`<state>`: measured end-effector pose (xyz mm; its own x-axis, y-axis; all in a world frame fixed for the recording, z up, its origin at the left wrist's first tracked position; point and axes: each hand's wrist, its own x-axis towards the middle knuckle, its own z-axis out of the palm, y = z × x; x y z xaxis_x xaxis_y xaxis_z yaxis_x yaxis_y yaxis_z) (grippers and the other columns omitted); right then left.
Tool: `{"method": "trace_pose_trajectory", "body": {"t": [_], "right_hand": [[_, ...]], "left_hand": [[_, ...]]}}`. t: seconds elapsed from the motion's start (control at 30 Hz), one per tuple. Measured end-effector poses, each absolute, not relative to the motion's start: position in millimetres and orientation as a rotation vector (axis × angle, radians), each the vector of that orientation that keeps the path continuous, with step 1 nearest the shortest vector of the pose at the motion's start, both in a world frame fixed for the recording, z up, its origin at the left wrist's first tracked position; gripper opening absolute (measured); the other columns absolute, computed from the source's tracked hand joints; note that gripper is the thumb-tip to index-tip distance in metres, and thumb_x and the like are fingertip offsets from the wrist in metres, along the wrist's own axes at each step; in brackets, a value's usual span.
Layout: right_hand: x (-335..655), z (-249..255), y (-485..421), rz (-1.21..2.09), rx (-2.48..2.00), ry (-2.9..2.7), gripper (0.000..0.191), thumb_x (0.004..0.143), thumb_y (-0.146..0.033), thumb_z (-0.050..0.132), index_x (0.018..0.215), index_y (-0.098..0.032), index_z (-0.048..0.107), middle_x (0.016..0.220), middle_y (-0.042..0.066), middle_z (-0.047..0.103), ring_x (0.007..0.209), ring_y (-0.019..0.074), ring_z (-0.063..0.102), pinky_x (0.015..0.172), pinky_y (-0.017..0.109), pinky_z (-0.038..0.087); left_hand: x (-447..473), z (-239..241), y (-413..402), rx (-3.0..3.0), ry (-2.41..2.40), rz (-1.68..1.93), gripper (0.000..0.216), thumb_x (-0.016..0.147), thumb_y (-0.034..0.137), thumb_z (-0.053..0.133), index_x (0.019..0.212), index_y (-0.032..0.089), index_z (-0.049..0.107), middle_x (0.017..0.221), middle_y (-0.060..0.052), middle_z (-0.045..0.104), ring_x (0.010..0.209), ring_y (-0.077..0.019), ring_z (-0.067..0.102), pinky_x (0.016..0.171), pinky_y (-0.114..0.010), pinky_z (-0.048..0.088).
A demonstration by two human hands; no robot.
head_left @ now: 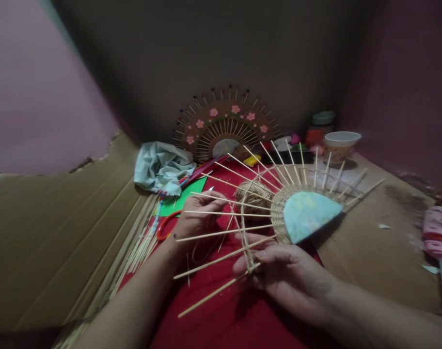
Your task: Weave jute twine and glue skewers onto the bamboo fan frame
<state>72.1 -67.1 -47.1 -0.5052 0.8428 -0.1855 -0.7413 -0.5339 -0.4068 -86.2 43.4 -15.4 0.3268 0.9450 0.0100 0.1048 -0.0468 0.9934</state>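
Observation:
A half-round fan of wooden sticks has a pale blue half-disc centre (311, 215) edged with woven twine (279, 213). My right hand (293, 276) grips its lower left side, thumb on the lowest sticks where a twine arc (244, 218) crosses them. The sticks fan out to the left and upward. Behind the left sticks, my left hand (202, 213) is closed, fingertips pinched at a thin twine strand (232, 209). Partly hidden behind the sticks sits a ball of twine (255, 196).
A finished-looking fan with pink flowers (235, 109) leans on the back wall. Left are a crumpled light cloth (161, 167), green sheet (192, 196), orange-handled scissors (166, 227) and loose sticks (143, 252). Right are a bowl (342, 145) and a pink object (439, 232). Red cloth (206, 300) lies beneath.

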Motion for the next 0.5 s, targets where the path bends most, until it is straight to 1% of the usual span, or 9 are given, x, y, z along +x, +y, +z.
{"method": "trace_pose_trajectory", "body": {"t": [0.17,0.23,0.33,0.43,0.5], "right_hand": [[72.0,-47.5,-66.9,2.081,-0.500,-0.330,0.030,0.068,-0.006,0.051,0.097,-0.009,0.059,0.074,0.014,0.070,0.068,0.0187,0.063,0.070,0.033,0.040],[71.8,-49.4,-67.2,2.074,-0.512,-0.331,0.027,0.068,-0.007,0.051,0.094,-0.009,0.059,0.075,0.014,0.070,0.068,0.0195,0.063,0.070,0.034,0.040],[71.7,-51.2,-67.7,2.062,-0.509,-0.340,0.025,0.067,-0.007,0.051,0.091,-0.008,0.060,0.075,0.015,0.070,0.068,0.0202,0.063,0.070,0.035,0.040],[72.3,-49.8,-67.9,2.071,-0.504,-0.327,0.031,0.067,-0.006,0.052,0.096,-0.007,0.060,0.073,0.014,0.070,0.067,0.0191,0.063,0.070,0.035,0.040],[72.8,-48.2,-67.8,2.083,-0.510,-0.317,0.037,0.067,-0.007,0.052,0.104,-0.006,0.058,0.073,0.013,0.070,0.066,0.0181,0.062,0.071,0.034,0.040]], "left_hand": [[-97.3,-11.4,47.0,1.449,1.011,0.970,0.016,0.069,0.026,0.068,0.069,0.014,0.058,0.047,0.007,0.042,0.038,-0.0020,0.033,0.036,-0.014,0.024],[-102.5,-9.3,48.6,1.462,1.009,0.954,0.017,0.069,0.027,0.068,0.070,0.014,0.058,0.047,0.006,0.044,0.037,-0.0024,0.034,0.036,-0.014,0.024],[-115.4,-2.6,52.1,1.475,1.035,0.815,0.016,0.070,0.027,0.068,0.068,0.015,0.058,0.046,0.004,0.048,0.034,-0.0034,0.036,0.033,-0.015,0.023],[-133.2,6.2,56.1,1.461,1.033,0.652,0.016,0.071,0.028,0.066,0.065,0.015,0.058,0.044,0.001,0.052,0.030,-0.0030,0.034,0.029,-0.015,0.016],[-143.9,11.4,58.3,1.453,0.998,0.634,0.016,0.069,0.027,0.066,0.062,0.014,0.059,0.041,0.002,0.048,0.029,-0.0028,0.033,0.029,-0.015,0.016]]}}
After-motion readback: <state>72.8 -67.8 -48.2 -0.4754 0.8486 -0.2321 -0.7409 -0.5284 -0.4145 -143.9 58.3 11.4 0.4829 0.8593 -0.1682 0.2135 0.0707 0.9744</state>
